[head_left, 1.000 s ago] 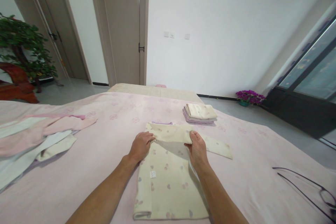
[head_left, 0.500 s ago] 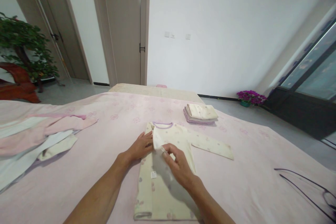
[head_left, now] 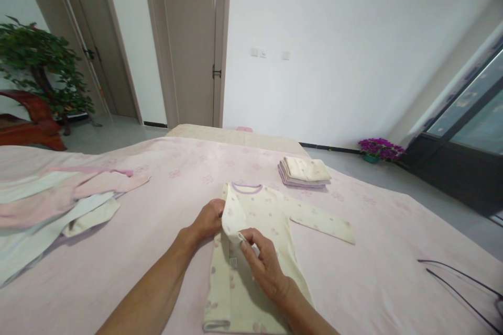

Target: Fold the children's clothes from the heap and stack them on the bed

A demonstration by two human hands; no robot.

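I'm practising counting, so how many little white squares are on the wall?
3: the left square, nearest a brown door; the middle square, close beside it; and the right square, a bit farther along.

A: Own body, what shows?
B: Two hands, two forearms. Left hand (head_left: 212, 215) bare; its fingertips hidden. Right hand (head_left: 267, 264) bare too, thumb (head_left: 251, 256) broad, nail short, skin creased near the wrist (head_left: 286, 288).
A: Arms?
B: Left forearm (head_left: 153, 277) bare, smooth, slim at the wrist, wider toward the elbow end. Right forearm (head_left: 308, 311) likewise bare, widening from the wrist.
A: Extent?
B: Both forearms cut off by the lower edge of view; upper arms outside it.
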